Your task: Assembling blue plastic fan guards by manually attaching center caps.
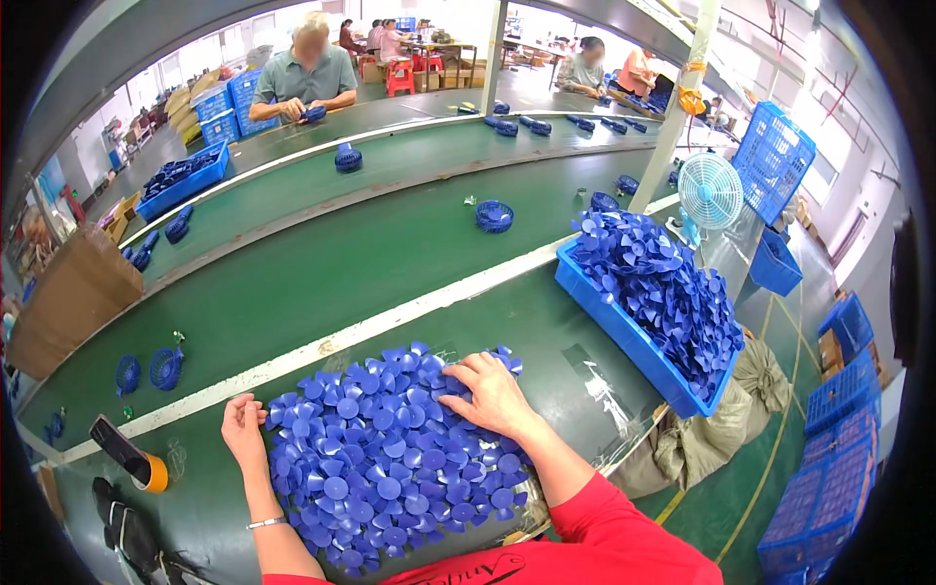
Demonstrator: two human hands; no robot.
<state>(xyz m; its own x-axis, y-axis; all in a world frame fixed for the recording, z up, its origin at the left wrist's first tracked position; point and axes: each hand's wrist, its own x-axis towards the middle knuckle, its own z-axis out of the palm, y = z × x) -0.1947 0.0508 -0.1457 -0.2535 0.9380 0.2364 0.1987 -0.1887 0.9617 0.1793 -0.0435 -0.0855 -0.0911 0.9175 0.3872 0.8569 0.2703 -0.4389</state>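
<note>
A wide heap of small blue plastic fan blades [390,458] lies on the green bench in front of me. My right hand [492,395] rests on the far right part of the heap, its fingers stretched out and apart. At the heap's far left edge is my left hand [246,424], with fingers curled and thumb drawn in; whatever they hold, if anything, is hidden. To the right, a blue plastic crate [634,336] is piled high with more of these blades.
Blue round fan housings [494,216] with small parts sit on the green conveyor belt [390,239] beyond a pale rail. A phone [119,448] leans by a roll of orange tape [152,474] at left. A light-blue fan [710,191] stands behind the crate. A co-worker [307,73] sits opposite.
</note>
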